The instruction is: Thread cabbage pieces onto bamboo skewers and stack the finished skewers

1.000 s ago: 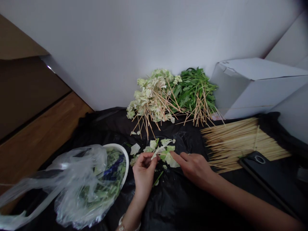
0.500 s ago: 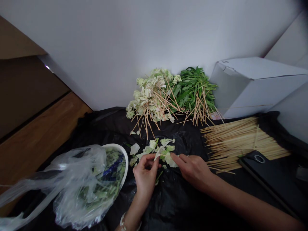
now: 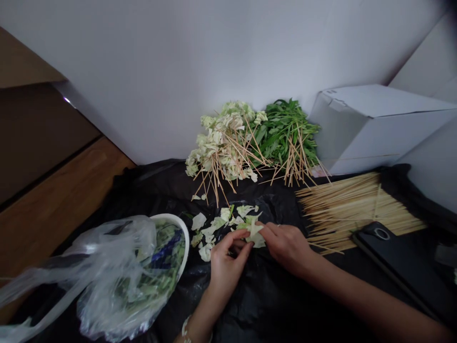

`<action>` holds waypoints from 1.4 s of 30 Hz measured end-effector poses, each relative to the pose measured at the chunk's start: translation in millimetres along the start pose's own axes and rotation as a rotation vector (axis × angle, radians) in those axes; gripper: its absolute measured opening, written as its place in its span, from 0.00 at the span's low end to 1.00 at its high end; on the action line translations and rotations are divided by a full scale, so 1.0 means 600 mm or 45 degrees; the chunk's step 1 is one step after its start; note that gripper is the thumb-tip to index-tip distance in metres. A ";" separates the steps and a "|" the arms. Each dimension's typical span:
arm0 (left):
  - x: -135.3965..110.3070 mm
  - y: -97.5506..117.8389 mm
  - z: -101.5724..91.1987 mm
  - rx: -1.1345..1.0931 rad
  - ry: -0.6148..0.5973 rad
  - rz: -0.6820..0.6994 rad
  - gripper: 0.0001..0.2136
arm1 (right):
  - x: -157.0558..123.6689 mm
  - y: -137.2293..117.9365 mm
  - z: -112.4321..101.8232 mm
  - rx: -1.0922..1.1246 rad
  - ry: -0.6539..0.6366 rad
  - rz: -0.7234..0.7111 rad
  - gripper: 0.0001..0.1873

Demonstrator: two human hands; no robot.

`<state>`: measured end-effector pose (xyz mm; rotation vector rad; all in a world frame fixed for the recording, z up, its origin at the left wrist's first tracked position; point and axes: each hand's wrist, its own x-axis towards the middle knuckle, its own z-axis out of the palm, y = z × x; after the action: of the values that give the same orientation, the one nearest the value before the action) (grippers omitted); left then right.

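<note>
My left hand pinches a pale green cabbage leaf between thumb and fingers. Against the leaf's right side, my right hand is closed, fingertips almost meeting those of the left. A bamboo skewer seems to be in its grip, but fingers and leaf hide it now. Loose cabbage pieces lie on the black plastic sheet just beyond and left of my hands.
Skewered cabbage and skewered leafy greens are heaped by the wall. On the right lie many bare skewers, a dark phone and a white box. A white tub with a plastic bag stands left.
Both hands have come closer together, the left moving right and slightly up. The leaf is now folded between them, and the thin stick seen at the right fingertips is hidden.
</note>
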<state>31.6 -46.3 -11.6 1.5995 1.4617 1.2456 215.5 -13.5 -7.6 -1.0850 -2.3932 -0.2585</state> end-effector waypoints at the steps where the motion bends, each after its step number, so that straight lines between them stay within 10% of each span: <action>1: 0.003 -0.002 -0.001 0.039 -0.010 0.036 0.07 | 0.002 0.008 -0.001 -0.021 0.029 0.025 0.17; 10: 0.010 -0.021 -0.003 0.661 -0.109 0.385 0.14 | 0.006 0.036 0.000 -0.065 0.098 0.077 0.16; 25: 0.004 -0.010 0.002 0.449 -0.207 0.433 0.05 | 0.006 0.033 0.003 -0.022 0.104 0.066 0.16; 34: 0.027 -0.016 -0.013 -0.344 0.250 -0.284 0.10 | 0.009 0.027 -0.006 0.036 0.138 0.054 0.14; 42: 0.033 -0.008 -0.020 -0.585 0.376 -0.409 0.13 | 0.003 0.008 -0.005 0.043 0.041 -0.089 0.19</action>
<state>17.4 -28.0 -7.4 0.8712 1.4025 1.5284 219.1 -10.0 -4.1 -0.9760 -2.4009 -0.2565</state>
